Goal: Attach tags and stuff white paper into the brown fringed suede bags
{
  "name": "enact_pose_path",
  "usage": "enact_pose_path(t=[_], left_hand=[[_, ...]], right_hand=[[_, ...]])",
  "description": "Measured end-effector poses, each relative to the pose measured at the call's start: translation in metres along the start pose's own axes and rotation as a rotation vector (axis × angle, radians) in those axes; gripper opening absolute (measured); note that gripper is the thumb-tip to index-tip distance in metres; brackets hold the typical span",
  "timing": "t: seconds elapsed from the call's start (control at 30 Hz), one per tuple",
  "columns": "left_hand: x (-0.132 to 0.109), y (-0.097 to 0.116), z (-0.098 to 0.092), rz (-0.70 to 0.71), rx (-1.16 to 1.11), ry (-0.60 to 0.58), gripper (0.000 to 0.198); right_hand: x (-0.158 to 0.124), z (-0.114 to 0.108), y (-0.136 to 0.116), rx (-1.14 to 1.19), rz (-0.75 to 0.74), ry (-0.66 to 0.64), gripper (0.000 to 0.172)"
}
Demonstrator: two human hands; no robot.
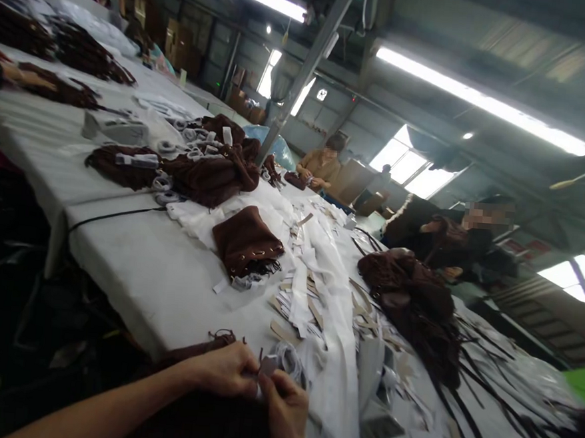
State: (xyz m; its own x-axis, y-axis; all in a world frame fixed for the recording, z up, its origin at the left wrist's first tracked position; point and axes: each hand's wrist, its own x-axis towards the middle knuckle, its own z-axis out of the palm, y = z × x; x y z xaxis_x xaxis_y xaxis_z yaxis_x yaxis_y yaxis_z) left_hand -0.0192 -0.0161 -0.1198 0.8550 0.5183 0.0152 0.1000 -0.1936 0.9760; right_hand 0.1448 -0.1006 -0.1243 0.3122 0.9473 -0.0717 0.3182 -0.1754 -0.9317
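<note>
Near the lower middle, my left hand [232, 369] is closed, its fingertips meeting those of my right hand [287, 405]. Between them is a small grey-white wrapped piece [268, 364], pinched by my right thumb and fingers. What the left fingertips grip is hidden. Just behind the hands is a coil of grey-wrapped cord or strap [288, 360]. A dark brown item [187, 353], partly showing thin cords, lies under and behind my left forearm. Farther up the table sits a brown drawstring pouch [245, 239] with metal eyelets along its edge.
Paper strips and white sheets [333, 355] cover the white table [132, 288]. A grey tape dispenser [380, 392] stands at right. Brown bags [411, 301] with long straps lie beyond; more brown pieces [210, 173] pile at left. Co-workers [321, 167] sit or stand around the table.
</note>
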Motion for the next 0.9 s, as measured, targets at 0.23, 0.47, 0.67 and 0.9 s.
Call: enact_pose_path(t=[0.23,0.47,0.67,0.9], left_hand=[[-0.003,0.006,0.002,-0.025,-0.026,-0.007,0.013],[0.003,-0.005,0.012,-0.03,-0.006,0.067,0.016],[0.004,-0.007,0.014,-0.091,-0.051,0.061,0.012],[0.001,-0.006,0.021,-0.124,0.128,0.045,0.011]], right_hand=[[-0.001,0.007,0.007,-0.034,-0.003,0.151,0.03],[-0.006,0.011,0.004,-0.066,0.004,0.224,0.03],[-0.011,0.007,0.003,-0.007,0.032,0.195,0.031],[0.003,-0.031,-0.041,-0.437,-0.262,-0.133,0.028]])
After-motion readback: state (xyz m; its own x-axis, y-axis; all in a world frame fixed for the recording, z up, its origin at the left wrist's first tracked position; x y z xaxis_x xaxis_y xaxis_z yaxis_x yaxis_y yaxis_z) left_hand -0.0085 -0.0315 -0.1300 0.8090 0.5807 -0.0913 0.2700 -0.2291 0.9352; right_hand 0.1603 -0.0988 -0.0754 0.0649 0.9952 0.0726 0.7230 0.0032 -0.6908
